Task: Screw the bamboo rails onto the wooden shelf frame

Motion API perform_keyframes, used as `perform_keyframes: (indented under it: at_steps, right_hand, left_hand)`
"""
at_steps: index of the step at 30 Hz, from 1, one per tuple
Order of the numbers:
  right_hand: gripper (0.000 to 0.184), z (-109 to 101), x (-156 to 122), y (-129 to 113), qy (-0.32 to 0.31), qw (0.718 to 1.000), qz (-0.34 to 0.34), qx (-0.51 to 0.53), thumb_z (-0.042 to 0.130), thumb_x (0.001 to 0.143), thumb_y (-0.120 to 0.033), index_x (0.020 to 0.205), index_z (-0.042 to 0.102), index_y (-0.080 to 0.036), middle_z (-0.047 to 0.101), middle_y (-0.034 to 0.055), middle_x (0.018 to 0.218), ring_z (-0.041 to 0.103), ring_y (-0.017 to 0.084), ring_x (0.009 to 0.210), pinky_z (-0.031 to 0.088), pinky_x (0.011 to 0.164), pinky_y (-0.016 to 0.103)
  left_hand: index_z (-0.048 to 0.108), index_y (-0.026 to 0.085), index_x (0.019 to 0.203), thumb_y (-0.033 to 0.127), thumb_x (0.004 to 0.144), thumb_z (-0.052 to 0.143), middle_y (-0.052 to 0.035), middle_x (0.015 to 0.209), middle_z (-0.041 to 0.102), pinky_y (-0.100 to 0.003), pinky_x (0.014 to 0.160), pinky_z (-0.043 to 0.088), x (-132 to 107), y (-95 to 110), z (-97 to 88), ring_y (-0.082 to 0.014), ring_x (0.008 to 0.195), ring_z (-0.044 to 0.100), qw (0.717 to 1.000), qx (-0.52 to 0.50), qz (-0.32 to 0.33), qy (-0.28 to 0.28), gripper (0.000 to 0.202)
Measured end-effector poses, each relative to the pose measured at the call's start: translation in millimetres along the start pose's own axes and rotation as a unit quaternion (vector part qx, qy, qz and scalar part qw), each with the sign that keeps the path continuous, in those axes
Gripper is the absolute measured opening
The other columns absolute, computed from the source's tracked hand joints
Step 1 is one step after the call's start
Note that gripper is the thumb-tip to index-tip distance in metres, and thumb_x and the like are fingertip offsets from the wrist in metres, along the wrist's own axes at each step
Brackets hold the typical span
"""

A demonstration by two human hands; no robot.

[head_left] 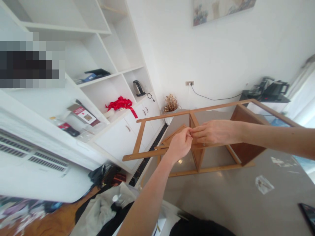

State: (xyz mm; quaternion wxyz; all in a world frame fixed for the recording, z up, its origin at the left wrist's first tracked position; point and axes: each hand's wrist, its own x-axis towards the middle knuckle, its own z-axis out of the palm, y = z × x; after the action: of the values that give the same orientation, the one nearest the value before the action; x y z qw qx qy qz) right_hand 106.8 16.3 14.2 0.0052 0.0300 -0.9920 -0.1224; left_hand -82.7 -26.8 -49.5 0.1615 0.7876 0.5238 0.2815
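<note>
A wooden frame (162, 117) with long rails, crosspieces and panels lies on its side on the grey tabletop (221, 203). My left hand (180, 144) is closed, fingers curled, at the middle of the frame beside an inner panel (198, 155). Meeting it from the right, my right hand (209, 131) has its fingers pressed together in a pinch. The fingertips of both hands touch or nearly touch. Whatever sits between them is too small or hidden to name. A broader brown panel (251, 149) closes the frame's right end, below my right forearm.
A small clear plastic bag (264, 184) and white scraps (280, 161) lie on the tabletop. A dark-edged device (307, 211) is at its right edge. White shelves (118, 73) hold a kettle (139, 88) and red ribbon (120, 104). Cloth (98, 209) is heaped lower left.
</note>
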Motion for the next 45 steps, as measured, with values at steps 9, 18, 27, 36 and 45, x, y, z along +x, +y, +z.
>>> perform_keyframes:
  at_steps: [9,18,27,36,45]
  right_hand:
    - [0.027,-14,0,13,-0.044,0.997,-0.05,0.026,0.043,0.094,-0.011,0.109,0.065,-0.012,0.065,0.0105,0.114,0.049,0.021,0.122,0.039,0.107,0.042]
    - [0.024,0,-3,29,-0.006,0.996,-0.076,0.043,0.044,0.095,-0.016,0.104,0.066,-0.015,0.066,0.01,0.108,0.052,0.02,0.117,0.036,0.105,0.04]
    - [0.032,22,-22,13,0.011,0.998,0.064,0.024,0.038,0.099,-0.03,0.085,0.063,-0.017,0.063,0.0068,0.084,0.054,0.018,0.082,0.038,0.085,0.036]
    - [0.032,36,-30,-2,0.044,0.984,0.154,0.076,0.038,0.099,-0.032,0.078,0.058,-0.018,0.059,0.0031,0.076,0.046,0.017,0.072,0.032,0.073,0.032]
    - [0.028,40,-29,-9,0.068,0.972,0.212,0.072,0.043,0.096,-0.036,0.08,0.057,-0.018,0.06,0.0023,0.072,0.046,0.017,0.069,0.03,0.071,0.031]
  left_hand:
    - [0.065,0.018,0.081,0.039,0.095,0.032,-0.0076,0.081,0.071,-0.032,0.066,0.045,-23,12,1.0,-0.0234,0.074,0.066,0.972,0.228,0.023,-0.056,0.041]
    - [0.062,0.016,0.084,0.057,0.091,0.039,-0.0089,0.077,0.069,-0.034,0.063,0.045,-23,8,4.2,-0.0258,0.073,0.067,0.961,0.27,0.044,-0.046,0.047]
    - [0.058,0.018,0.081,0.055,0.092,0.037,-0.0063,0.075,0.067,-0.035,0.062,0.044,-25,8,7.4,-0.0266,0.073,0.066,0.959,0.279,0.043,-0.036,0.044]
    - [0.058,0.018,0.081,0.055,0.092,0.038,-0.0055,0.075,0.068,-0.033,0.061,0.042,-25,10,7.6,-0.0241,0.072,0.066,0.961,0.271,0.026,-0.04,0.043]
    - [0.058,0.019,0.082,0.056,0.092,0.037,-0.0055,0.074,0.067,-0.034,0.061,0.042,-25,8,9.7,-0.0245,0.072,0.066,0.961,0.274,0.023,-0.033,0.044]
